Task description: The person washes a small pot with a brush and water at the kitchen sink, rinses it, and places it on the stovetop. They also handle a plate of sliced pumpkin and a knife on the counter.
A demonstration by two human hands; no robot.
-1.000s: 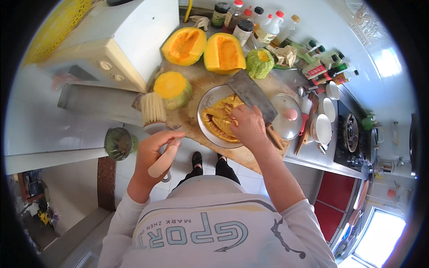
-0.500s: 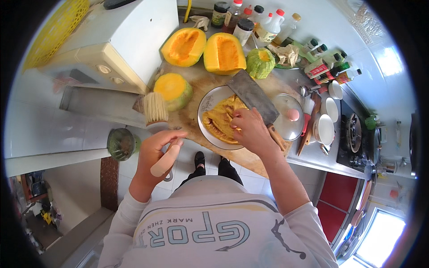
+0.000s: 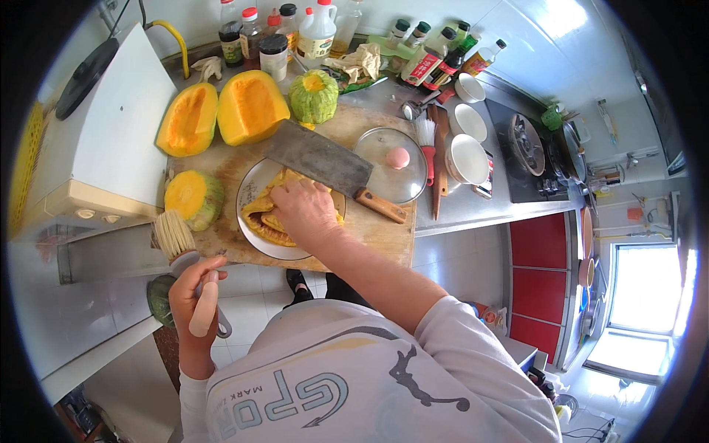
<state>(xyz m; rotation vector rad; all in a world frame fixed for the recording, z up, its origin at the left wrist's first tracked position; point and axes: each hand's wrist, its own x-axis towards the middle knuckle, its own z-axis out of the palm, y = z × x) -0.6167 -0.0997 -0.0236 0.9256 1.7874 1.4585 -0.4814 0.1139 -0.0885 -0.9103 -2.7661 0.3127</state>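
A brush with pale bristles (image 3: 172, 235) and a grey handle is gripped in my left hand (image 3: 196, 299), with a tan bandage or cover on one finger. My right hand (image 3: 306, 214) has its fingers closed over a folded yellow-brown pancake (image 3: 260, 214); the thumb's hold is partly hidden. The pancake lies on a white plate (image 3: 249, 240) with a dark rim, which stands on the wooden cutting board (image 3: 377, 240). Just beyond my right hand, a cleaver (image 3: 321, 159) with a wooden handle lies across the plate's far edge, its handle reaching to the right.
Two hollowed pumpkin halves (image 3: 252, 107), a cut pumpkin end (image 3: 193, 199) and a green-skinned piece (image 3: 314, 96) sit around the board. A glass lid (image 3: 390, 181) lies on its right side. Bottles (image 3: 317, 33) line the wall. White bowls (image 3: 467, 159) stand before the stove (image 3: 526, 144).
The view has swung right, so the board appears farther left. My right hand has gone from pinching the pancake's edge to lying lower over it. The brush stays in my left hand.
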